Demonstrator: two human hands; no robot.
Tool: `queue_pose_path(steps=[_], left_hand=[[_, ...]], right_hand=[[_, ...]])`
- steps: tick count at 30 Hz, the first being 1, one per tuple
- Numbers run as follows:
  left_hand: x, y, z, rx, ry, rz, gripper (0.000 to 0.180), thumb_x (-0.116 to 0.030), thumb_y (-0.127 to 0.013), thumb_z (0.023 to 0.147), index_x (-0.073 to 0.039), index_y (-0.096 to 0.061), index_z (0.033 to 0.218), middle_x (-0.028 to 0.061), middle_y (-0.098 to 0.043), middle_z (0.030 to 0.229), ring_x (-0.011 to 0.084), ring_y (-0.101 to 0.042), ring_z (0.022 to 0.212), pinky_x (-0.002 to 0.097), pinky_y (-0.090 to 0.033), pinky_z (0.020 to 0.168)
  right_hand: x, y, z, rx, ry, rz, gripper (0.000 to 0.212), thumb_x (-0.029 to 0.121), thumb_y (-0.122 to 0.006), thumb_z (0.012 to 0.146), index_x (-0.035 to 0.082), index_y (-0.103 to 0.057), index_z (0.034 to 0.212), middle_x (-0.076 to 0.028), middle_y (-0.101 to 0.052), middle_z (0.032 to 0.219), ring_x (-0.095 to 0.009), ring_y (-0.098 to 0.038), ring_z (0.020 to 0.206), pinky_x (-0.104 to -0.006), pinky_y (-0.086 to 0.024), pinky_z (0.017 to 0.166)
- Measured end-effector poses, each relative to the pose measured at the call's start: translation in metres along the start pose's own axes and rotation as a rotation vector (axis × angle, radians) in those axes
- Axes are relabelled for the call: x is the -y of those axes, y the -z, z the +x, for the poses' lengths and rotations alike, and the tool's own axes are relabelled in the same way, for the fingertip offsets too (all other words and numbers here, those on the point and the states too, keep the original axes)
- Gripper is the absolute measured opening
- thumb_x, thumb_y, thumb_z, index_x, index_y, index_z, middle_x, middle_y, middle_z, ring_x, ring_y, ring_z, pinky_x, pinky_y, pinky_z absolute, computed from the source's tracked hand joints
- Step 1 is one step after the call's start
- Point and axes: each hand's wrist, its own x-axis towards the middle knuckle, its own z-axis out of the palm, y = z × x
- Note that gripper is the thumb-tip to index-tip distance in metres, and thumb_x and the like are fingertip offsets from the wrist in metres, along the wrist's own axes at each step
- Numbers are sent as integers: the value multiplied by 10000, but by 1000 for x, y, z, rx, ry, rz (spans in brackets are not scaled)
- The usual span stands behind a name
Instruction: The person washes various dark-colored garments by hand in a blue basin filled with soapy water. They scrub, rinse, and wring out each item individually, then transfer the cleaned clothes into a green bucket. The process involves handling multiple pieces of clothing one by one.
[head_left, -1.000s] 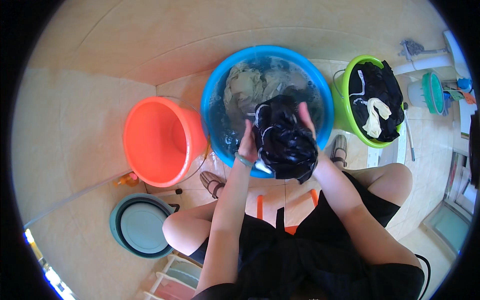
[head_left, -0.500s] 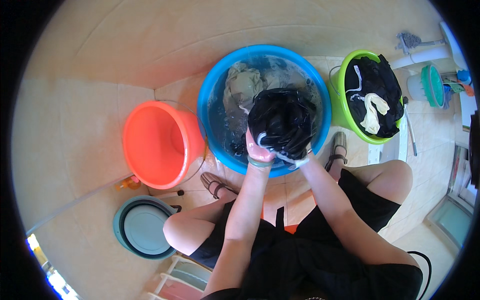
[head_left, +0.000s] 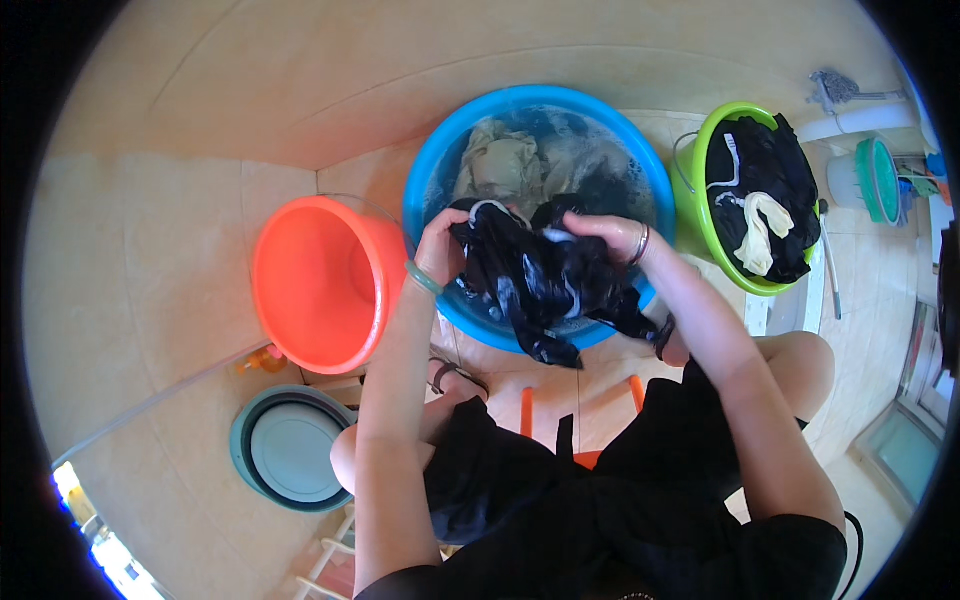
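A wet black garment (head_left: 535, 280) with white trim is stretched between my hands over a blue basin (head_left: 418, 165). My left hand (head_left: 440, 245), a green bangle on its wrist, grips the garment's left edge by the white band. On the other side my right hand (head_left: 607, 235) holds the cloth with thumb on top, its fingers partly hidden. The lower part of the garment hangs over the basin's near rim. Behind it, a beige-grey cloth (head_left: 500, 165) lies soaking in the sudsy water.
Left of the basin stands an orange bucket (head_left: 315, 290) with a wire handle; below it is a grey-green basin (head_left: 300, 455). At right, a green bucket (head_left: 705, 190) holds black clothes (head_left: 775, 185) and a cream cloth (head_left: 762, 230). An orange stool (head_left: 527, 410) shows beneath me.
The bunched black garment has been opened out and drawn nearer, its lower end now hanging over the rim. My hands have moved apart, left hand to the left, right hand upward.
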Motion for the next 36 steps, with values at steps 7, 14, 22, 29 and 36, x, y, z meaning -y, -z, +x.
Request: queue_pose_path(steps=[7,14,22,29,36], left_hand=[[-43,-28,-26,321,-147,909,446,-94,-579,692,-65,-633,1134,72,-638,1002,167,-573,969,287,-438,920],[-7,-2,-21,519,-700,2243,141,-38,-620,643,-146,-690,702,49,-420,1442,170,-422,1311,539,-138,1140],[52,9,20,378,-159,2649,682,-446,-633,781,-58,-521,1329,85,-362,1480,263,-148,1439,672,-11,1096],[87,38,70,309,-78,2573,564,-465,-547,866,-94,-570,1289,125,-333,1495,256,-163,1436,649,3,1105],[156,92,135,128,-134,2590,518,-235,-413,927,-117,-393,1431,81,-266,1537,245,-224,1423,566,-82,1146]], right_hand=[[54,-15,-20,165,-76,-1940,724,627,-509,844,-75,-687,808,-212,-662,836,-364,-541,1038,-409,-348,1021],[23,23,-3,-366,215,-2208,304,373,-683,744,99,-715,871,-98,-654,864,-258,-580,1029,-357,-315,1046],[-36,55,38,-387,-511,-2547,745,577,-603,749,36,-588,1261,-175,-465,1396,-316,-315,1364,-475,-55,1146],[-54,102,92,-155,-908,-2535,428,220,-395,947,64,-544,1317,-94,-480,1405,-289,-359,1349,-488,-77,1137],[-113,213,103,-855,-228,-2356,388,237,-418,939,136,-577,1278,-51,-577,1300,-216,-490,1251,-374,-349,1060]])
